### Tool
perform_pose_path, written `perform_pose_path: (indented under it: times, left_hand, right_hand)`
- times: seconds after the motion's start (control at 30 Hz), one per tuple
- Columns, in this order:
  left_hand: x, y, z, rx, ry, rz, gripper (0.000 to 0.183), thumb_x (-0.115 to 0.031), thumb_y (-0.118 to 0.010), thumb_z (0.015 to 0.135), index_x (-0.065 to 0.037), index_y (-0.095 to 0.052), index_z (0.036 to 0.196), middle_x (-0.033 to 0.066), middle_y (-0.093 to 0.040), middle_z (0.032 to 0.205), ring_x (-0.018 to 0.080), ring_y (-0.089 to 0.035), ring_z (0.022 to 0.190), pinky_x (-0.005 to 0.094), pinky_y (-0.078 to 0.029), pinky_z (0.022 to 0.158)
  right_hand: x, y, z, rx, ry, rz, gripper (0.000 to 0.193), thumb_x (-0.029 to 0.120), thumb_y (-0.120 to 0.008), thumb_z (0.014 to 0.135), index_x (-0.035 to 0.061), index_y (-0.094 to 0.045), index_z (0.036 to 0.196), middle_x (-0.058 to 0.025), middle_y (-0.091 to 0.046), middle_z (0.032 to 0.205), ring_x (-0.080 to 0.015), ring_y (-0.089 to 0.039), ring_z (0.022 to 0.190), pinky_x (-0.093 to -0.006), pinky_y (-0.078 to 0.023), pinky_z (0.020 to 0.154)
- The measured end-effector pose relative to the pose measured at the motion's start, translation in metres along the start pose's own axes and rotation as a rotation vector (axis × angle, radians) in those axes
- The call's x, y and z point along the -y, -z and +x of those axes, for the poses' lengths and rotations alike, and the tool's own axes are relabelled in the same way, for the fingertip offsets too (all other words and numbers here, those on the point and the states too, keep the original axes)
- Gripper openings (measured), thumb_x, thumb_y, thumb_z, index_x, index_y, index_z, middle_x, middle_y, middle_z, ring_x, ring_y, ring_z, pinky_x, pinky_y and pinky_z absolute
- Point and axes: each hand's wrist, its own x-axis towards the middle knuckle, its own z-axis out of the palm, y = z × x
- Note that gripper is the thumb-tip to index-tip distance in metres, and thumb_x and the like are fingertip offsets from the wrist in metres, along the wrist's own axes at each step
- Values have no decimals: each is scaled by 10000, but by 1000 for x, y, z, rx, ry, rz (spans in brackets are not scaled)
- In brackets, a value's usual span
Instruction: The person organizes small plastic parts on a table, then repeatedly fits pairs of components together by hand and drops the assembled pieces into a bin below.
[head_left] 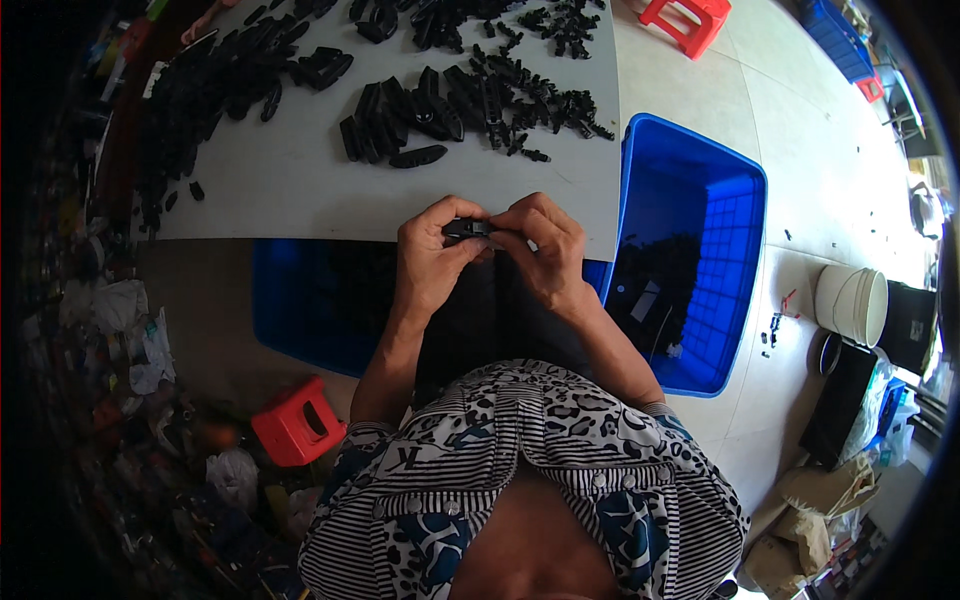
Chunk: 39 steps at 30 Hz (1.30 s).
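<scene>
Your left hand (428, 258) and right hand (548, 250) both grasp a small black part (466, 229), pinched at opposite ends and bridging the gap between them, at the grey table (290, 195)'s near edge, right of its middle, with black pieces (425, 110) heaped toward the far edge.

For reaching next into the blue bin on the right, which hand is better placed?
Probably the right hand, nearer that blue bin than the left hand; both hold a black part.

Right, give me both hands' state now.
Left hand: closed, holding a small black part.
Right hand: closed at the same part's right end.
</scene>
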Motion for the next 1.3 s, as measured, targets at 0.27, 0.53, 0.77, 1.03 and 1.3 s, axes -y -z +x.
perform_pose_path:
  times: [0.27,0.53,0.77,1.03,1.3]
  left_hand:
    - [8,7,-3,79,-10,-212,127,-64,-581,869,24,-628,946,72,-636,829,115,-630,697,215,-522,614]
    - [11,5,-12,19,-25,-135,138,-92,-592,872,23,-635,935,67,-641,794,119,-621,626,221,-514,592]
    - [12,7,-13,2,-4,-135,106,-56,-602,855,29,-628,914,64,-632,768,111,-610,604,202,-488,552]
    - [13,10,-22,-7,-34,-93,68,5,-585,820,27,-620,874,43,-617,741,92,-589,588,201,-477,551]
    - [11,14,-43,-34,-197,5,51,2,-568,844,24,-605,871,48,-621,761,87,-594,643,209,-491,580]
  right_hand:
    - [2,1,-5,66,169,-208,194,-47,-690,674,-4,-622,851,-102,-558,764,-242,-582,645,-313,-472,548]
    - [2,-4,-14,39,209,-296,214,-51,-695,652,2,-615,844,-93,-553,752,-236,-573,627,-314,-468,521]
    - [7,-7,-18,19,182,-354,211,-61,-689,649,5,-610,832,-96,-549,747,-241,-572,623,-316,-466,516]
    - [20,-5,-12,126,-114,-103,174,58,-672,750,-12,-585,883,-119,-543,823,-299,-576,708,-366,-477,597]
    - [15,-13,-22,307,-419,223,217,116,-696,762,-14,-575,886,-153,-567,814,-326,-587,767,-374,-468,642]
